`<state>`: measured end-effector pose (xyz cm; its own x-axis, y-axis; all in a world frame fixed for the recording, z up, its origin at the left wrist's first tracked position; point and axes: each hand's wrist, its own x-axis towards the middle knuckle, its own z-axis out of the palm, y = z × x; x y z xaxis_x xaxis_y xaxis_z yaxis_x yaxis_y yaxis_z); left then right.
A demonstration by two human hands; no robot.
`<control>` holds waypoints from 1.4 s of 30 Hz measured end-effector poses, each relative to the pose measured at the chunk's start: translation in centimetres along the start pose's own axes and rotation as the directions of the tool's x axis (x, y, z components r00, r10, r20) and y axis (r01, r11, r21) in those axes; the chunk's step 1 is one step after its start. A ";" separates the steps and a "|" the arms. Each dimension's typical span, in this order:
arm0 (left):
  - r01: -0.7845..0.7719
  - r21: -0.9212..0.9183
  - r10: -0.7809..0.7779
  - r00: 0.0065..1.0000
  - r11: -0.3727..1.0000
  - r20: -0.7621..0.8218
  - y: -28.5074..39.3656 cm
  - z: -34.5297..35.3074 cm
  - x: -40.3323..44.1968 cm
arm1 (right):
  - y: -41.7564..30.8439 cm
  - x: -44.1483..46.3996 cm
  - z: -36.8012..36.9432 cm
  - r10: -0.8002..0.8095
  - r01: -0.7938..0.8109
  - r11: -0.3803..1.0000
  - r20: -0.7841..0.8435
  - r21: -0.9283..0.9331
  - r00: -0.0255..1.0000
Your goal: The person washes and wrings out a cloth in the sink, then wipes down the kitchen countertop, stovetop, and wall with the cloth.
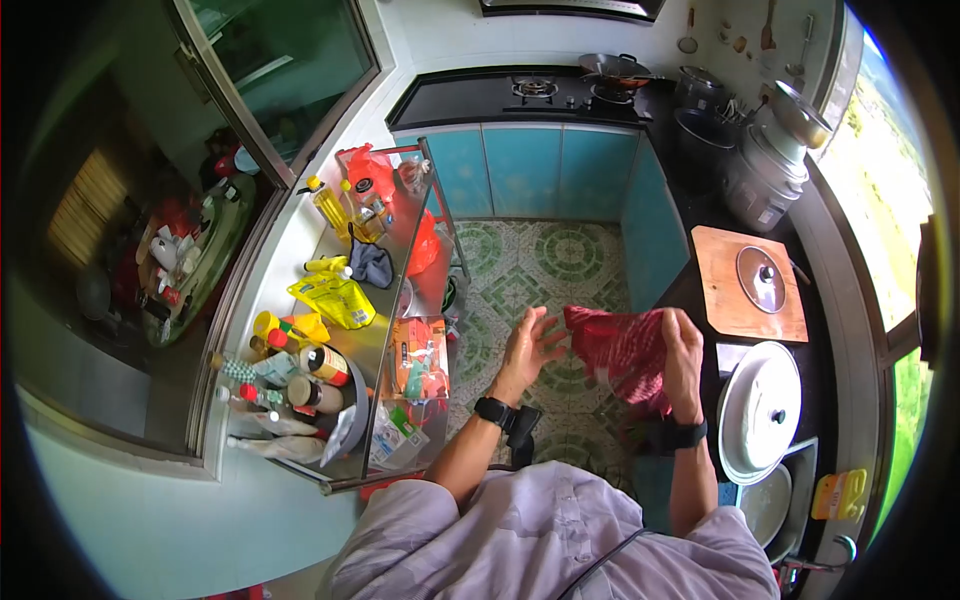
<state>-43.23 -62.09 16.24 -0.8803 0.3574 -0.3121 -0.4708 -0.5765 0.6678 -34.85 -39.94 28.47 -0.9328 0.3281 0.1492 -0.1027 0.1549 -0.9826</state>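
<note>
A dark red patterned cloth [620, 345] hangs in the air in front of my body, above the tiled floor. My right hand [683, 350] is closed on its right side, and the cloth droops below the fingers. Just left of the cloth, my left hand [532, 350] has its fingers spread and holds nothing. A small gap shows between those fingers and the cloth's left edge. Both wrists wear dark bands.
To my left, a metal rack [400, 290] carries bottles and a yellow pouch [335, 298]. On the right-hand counter are a wooden board [735, 290] with a glass lid [762, 278], a white lidded pot [760, 413] and a rice cooker [765, 185]. A wok [615, 70] sits on the stove ahead.
</note>
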 end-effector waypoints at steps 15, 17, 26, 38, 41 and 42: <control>-0.622 0.463 0.610 0.767 0.632 0.199 16.2 -0.8 20.7 | 4.8 25.8 12.0 -0.255 0.392 0.889 0.455 -0.238 0.853; -0.643 0.582 0.643 0.724 0.498 0.249 19.3 0.0 23.5 | 6.1 30.8 13.1 -0.167 0.382 0.868 0.538 -0.317 0.826; -0.444 0.680 0.638 0.768 0.584 -0.047 30.1 -2.5 35.7 | 3.0 49.7 21.7 -0.197 0.293 0.938 0.406 -0.188 0.892; -0.594 0.215 0.631 0.741 0.775 -0.230 46.7 -2.4 53.0 | 2.1 71.0 34.4 0.023 -0.230 0.942 0.636 0.244 0.771; -0.656 0.284 0.714 0.662 0.699 -0.229 54.1 -3.1 58.7 | 0.1 77.7 39.9 -0.017 -0.330 0.865 0.680 0.377 0.733; -0.700 0.306 0.761 0.622 0.646 -0.185 56.3 -3.6 60.4 | 0.1 79.4 41.2 -0.057 -0.353 0.820 0.679 0.450 0.732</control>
<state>-123.10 -75.63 32.53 -0.9166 -0.3521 0.1893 0.3296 -0.3978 0.8562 -123.16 -52.28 35.61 -0.9116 -0.4011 0.0903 0.0894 -0.4078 -0.9087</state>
